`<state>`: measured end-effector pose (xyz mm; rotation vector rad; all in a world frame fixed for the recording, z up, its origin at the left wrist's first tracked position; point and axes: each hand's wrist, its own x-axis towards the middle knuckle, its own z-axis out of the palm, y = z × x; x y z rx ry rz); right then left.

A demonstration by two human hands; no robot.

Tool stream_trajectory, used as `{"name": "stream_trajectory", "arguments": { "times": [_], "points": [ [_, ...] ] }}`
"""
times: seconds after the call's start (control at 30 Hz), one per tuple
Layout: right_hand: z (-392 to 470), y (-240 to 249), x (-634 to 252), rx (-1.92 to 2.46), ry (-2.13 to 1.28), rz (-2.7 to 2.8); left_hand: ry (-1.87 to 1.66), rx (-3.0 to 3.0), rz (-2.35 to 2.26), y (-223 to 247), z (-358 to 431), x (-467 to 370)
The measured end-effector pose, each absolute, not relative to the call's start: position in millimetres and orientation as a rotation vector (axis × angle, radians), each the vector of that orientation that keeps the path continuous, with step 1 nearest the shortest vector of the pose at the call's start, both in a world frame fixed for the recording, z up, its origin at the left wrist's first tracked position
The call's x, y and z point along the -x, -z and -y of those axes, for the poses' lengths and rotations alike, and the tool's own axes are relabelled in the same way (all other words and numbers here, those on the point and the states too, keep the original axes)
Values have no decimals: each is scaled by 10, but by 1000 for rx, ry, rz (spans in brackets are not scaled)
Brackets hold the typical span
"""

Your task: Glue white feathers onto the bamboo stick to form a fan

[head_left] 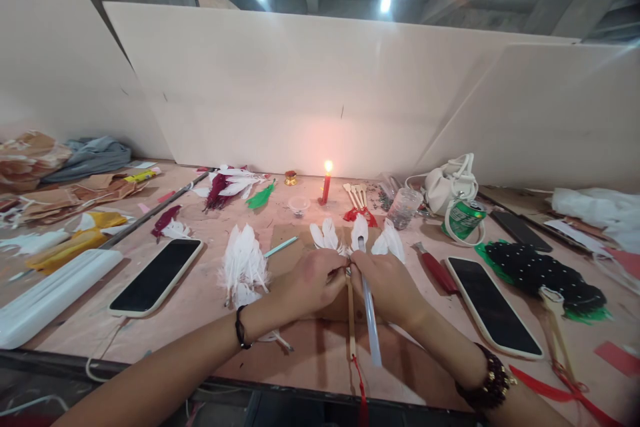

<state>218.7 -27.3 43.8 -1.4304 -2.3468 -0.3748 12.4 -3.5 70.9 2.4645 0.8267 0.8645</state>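
My left hand (320,275) is closed, its fingertips pinched at the top of a slim wooden fan handle (351,320) with a red tassel (363,397) hanging from its lower end. Against it, my right hand (387,280) is closed around a translucent glue stick (371,323), which slants down toward me. White feathers (326,235) spread out just beyond my fingers, over a piece of brown cardboard (285,235). My fingers hide how the feathers meet the handle. To the left of my hands lies a bunch of white feathers (245,257).
A lit red candle (326,188) stands behind my hands. Wooden handles (356,195) lie beside it. Phones (157,277) flank my arms, with a red-handled tool (435,268), a green can (464,219) and a black dotted feather fan (545,273) at right. A white panel (300,93) closes the back.
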Motion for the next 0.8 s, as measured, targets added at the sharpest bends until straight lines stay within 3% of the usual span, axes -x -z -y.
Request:
{"name": "stream_trajectory", "arguments": {
  "times": [0.37,0.57,0.8],
  "points": [
    [222,-434,-2195,1492,137,2335,-955,-2820,-863,-620,19,-118],
    [227,-511,-2152,1311,-225,2181,-1050,-2973,-762,-588,47,-104],
    [228,-411,-2124,1374,-190,2135,-1083,-3136,-678,-479,-12,-103]
  ]
}}
